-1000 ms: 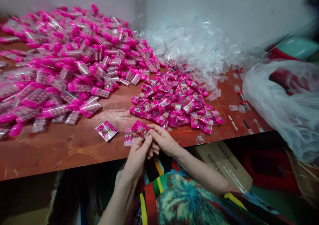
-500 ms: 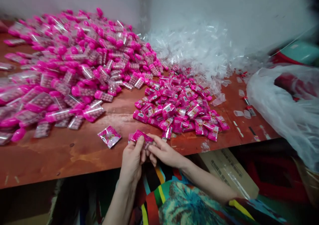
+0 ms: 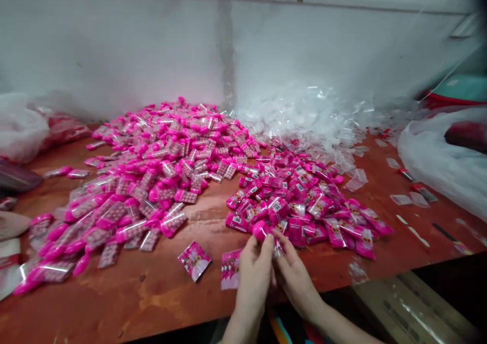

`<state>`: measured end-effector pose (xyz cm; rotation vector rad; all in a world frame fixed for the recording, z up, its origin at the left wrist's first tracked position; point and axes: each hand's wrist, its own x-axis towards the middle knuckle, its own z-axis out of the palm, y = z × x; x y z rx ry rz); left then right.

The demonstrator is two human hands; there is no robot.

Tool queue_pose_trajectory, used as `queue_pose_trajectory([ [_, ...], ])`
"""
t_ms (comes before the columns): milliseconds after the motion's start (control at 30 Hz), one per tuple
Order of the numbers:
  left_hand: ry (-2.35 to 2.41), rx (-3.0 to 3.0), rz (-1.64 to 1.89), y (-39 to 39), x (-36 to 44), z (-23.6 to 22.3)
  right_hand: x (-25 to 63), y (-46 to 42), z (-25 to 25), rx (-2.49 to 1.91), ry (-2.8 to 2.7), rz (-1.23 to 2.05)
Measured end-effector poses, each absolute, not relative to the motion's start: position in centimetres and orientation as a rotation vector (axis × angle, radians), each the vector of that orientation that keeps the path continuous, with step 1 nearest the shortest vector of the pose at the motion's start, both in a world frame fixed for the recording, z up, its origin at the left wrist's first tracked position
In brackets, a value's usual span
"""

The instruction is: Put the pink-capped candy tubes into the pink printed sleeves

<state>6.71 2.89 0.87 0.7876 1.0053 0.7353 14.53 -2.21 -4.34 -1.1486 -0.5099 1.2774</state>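
Both of my hands are close together at the front of the table, with fingers closed around a small pink-capped clear container point(image 3: 262, 229). My left hand point(image 3: 251, 275) grips it from the left, thumb on top. From the right, my right hand point(image 3: 297, 277) pinches its clear end; fingers hide much of it. Just behind them lies a heap of shiny pink packets point(image 3: 277, 209). Beside my left hand is a fanned stack of flat pink wrappers point(image 3: 230, 269), partly covered by it. A single pink wrapper point(image 3: 194, 261) lies further left.
A large pile of pink-capped containers filled with small pink balls point(image 3: 152, 181) spreads over the red-brown table point(image 3: 152, 303). Clear plastic cases point(image 3: 304, 118) are heaped against the wall. White plastic bags point(image 3: 437, 156) sit at right and far left. Below the right edge is a cardboard box point(image 3: 411, 308).
The view has tilted up and shows more wall. My hands have left the wrapper stack and moved right towards the packet heap. A pink-capped container now shows between them.
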Motion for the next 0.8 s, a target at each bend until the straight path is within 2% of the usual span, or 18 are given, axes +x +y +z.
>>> queue_pose_trajectory([
  [100, 1.071, 0.921, 0.825, 3.5, 6.8, 2.0, 14.6, -2.3, -3.5, -1.170, -0.410, 1.347],
  [233, 1.294, 1.144, 1.112, 1.7, 3.3, 0.6, 14.8, -2.3, -3.0, -1.178, -0.568, 1.455],
  [367, 1.508, 1.273, 0.966, -1.6, -0.4, -1.6, 14.5, -1.3, -3.2, -1.138, -0.919, 1.182],
  [600, 1.698, 1.628, 0.901, -3.1, -0.9, -2.8, 14.3, 0.3, -2.8, -1.354, -2.093, 0.535],
  [700, 1.813, 2.089, 0.762, -3.0, -1.0, -3.4, 14.5, 0.6, -2.6, -1.578, -2.218, 0.281],
  [800, 1.827, 2.391, 0.779, -3.2, -1.5, -3.8, 14.3, 0.3, -2.1, -1.661, -2.136, 0.210],
])
